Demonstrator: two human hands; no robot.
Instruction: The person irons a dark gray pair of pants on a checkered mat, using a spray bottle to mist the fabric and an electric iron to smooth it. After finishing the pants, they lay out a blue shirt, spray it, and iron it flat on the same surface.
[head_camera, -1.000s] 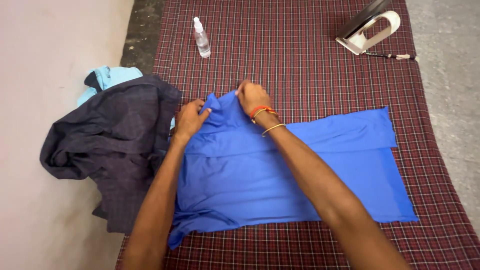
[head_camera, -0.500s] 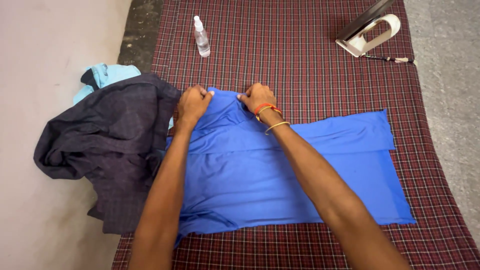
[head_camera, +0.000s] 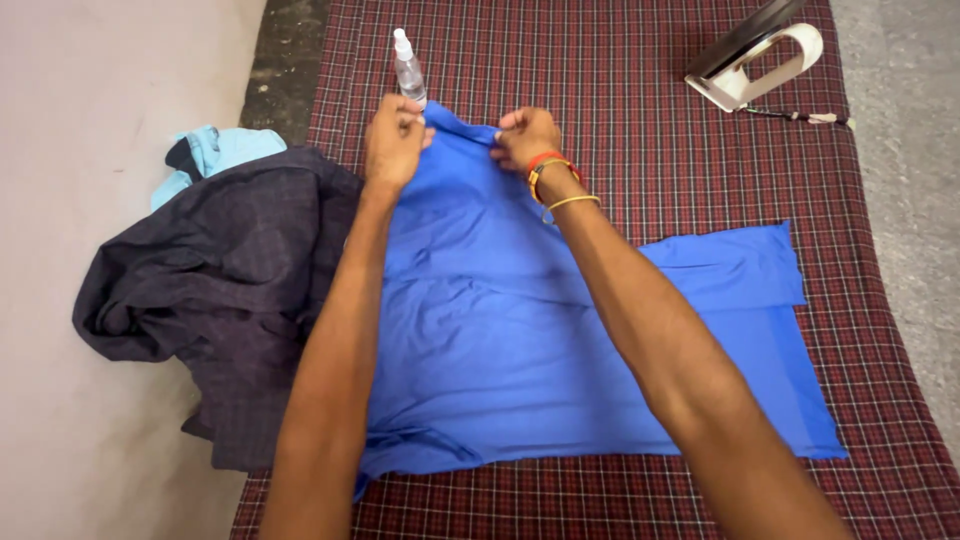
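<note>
Blue shirt (head_camera: 520, 340): spread flat on checked surface (head_camera: 620, 110), centre, dark garment (head_camera: 210, 290) heaped at 9 o'clock. Left hand (head_camera: 393, 140) and right hand (head_camera: 527, 138), each grip pinched shut on the shirt's far edge at 12 o'clock, apparently to draw it taut. Spray bottle (head_camera: 408, 68) just beyond; iron (head_camera: 755, 60) at 1 o'clock, well apart.

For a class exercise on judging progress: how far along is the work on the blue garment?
Done: the blue knit garment lies spread on the maroon checked cloth. In hand: left hand and right hand pinch its far edge, lifted. Left: the white iron stands aside; a dark checked garment lies heaped.
</note>
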